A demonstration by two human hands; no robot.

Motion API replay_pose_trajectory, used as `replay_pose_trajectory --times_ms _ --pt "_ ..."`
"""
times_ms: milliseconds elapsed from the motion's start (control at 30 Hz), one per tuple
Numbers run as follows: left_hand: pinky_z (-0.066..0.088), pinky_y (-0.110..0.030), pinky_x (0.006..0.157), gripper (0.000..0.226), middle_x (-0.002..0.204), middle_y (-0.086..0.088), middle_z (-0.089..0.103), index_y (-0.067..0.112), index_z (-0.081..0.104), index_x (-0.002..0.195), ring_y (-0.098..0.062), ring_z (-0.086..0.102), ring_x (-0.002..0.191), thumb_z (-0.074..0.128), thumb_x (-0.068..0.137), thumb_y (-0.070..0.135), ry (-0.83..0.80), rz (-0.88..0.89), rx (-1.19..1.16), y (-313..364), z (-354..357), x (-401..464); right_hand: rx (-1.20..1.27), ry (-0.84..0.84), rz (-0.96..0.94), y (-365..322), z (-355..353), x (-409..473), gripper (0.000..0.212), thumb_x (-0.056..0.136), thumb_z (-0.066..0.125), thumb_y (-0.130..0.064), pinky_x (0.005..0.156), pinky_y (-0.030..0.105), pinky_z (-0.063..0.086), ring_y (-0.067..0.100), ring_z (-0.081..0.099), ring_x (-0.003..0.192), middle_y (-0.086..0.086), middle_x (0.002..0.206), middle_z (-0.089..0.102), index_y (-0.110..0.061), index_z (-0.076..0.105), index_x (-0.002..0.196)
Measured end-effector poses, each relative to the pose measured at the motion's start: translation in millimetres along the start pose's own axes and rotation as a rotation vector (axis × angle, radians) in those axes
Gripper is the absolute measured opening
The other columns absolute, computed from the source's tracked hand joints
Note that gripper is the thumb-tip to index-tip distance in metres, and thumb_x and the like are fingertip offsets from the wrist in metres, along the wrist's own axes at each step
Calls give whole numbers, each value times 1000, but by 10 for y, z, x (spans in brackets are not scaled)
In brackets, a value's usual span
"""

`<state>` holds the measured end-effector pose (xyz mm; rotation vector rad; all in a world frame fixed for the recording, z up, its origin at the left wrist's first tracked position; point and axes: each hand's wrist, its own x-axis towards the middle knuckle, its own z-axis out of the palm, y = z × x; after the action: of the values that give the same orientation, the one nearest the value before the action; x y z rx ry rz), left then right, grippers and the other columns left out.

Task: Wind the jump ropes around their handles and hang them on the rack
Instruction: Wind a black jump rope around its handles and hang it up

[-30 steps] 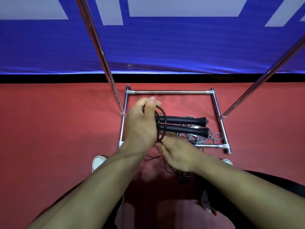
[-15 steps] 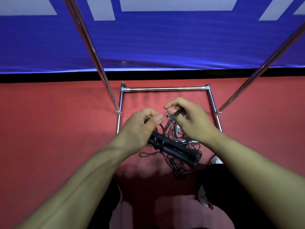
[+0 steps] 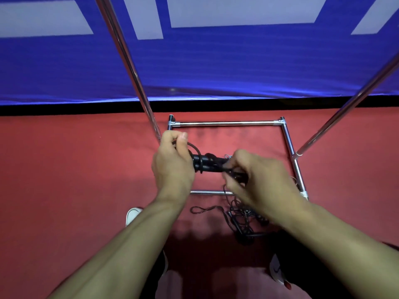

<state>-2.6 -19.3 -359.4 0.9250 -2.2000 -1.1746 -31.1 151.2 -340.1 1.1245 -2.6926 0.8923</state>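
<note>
My left hand (image 3: 172, 162) grips the left end of two black jump rope handles (image 3: 209, 164), held side by side and level above the floor. A loop of black rope (image 3: 197, 148) curls over the handles beside my thumb. My right hand (image 3: 257, 178) pinches the black rope at the handles' right end, fingers curled, and it is blurred. The loose rope hangs down into a tangled pile (image 3: 239, 216) on the red floor. The chrome rack's base frame (image 3: 224, 123) lies behind and below my hands.
Two chrome uprights, the left pole (image 3: 127, 61) and the right pole (image 3: 349, 108), rise from the rack base. A blue padded wall (image 3: 216, 67) stands behind. My white shoes (image 3: 132, 213) are on the red floor near the rope pile.
The handles have swung back to level and risen. My right hand has come from above the handles down to their right end, carrying rope around them. The view tilted slightly.
</note>
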Motion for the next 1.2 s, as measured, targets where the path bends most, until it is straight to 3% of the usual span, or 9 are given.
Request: replay_pose_trajectory --times_ms 133,267,367,533,667,833,1000,1100,1200 --pt "33 -27 60 19 64 11 51 18 53 84 -5 48 58 51 101 27 79 -114 -198 104 73 53 434 -26 186 -246 308 -242 23 92 61 -16 55 10 34 1 49 53 -22 63 52 -23 39 92" --pt "35 -16 54 22 62 11 49 19 53 83 1 45 51 50 101 30 45 -144 -242 164 146 26 860 -29 567 -227 451 -151 12 96 50 -21 59 28 44 31 59 66 0 61 58 -19 41 90" --pt "34 -17 52 23 63 11 48 16 53 82 4 44 48 50 101 28 77 -214 -310 153 180 94 1131 -149 716 -243 425 -74 15 104 41 -11 60 31 52 28 63 69 -2 73 61 -15 54 98" --pt "38 -25 56 27 61 9 47 19 52 78 -7 42 53 50 101 32 37 -274 -337 142 232 20 844 -115 506 -169 491 -156 22 100 40 -24 60 23 40 8 48 58 -11 63 53 -29 61 99" --pt "38 -24 57 26 63 8 47 20 50 78 -8 43 55 49 102 31 48 -260 -361 170 173 64 634 -64 344 -85 464 -149 45 96 30 -53 91 12 39 -4 57 106 -20 106 68 -33 68 108" --pt "48 -38 69 25 62 10 51 24 53 78 -12 48 58 49 101 33 26 -233 -354 176 158 -4 392 -38 191 41 472 -51 43 98 44 -48 69 27 47 10 62 71 -2 72 68 -18 75 94" --pt "55 -59 65 20 56 13 53 36 54 79 -27 56 62 48 90 50 -25 -232 -429 180 170 -46 984 -52 463 -157 542 -84 23 90 50 -35 56 26 34 10 46 56 -6 63 54 -39 73 88" --pt "53 -48 66 19 62 11 51 32 50 79 -16 49 59 50 98 37 -23 -183 -396 227 172 -99 1282 -33 707 -233 561 -67 44 78 55 -71 55 36 17 15 31 49 -1 53 41 -29 67 71" --pt "42 -30 63 18 65 10 50 28 50 82 -5 46 57 51 100 31 -38 -99 -333 243 176 -169 1464 55 805 -204 552 -36 53 81 49 -73 52 32 17 14 26 47 1 61 44 -24 64 95"
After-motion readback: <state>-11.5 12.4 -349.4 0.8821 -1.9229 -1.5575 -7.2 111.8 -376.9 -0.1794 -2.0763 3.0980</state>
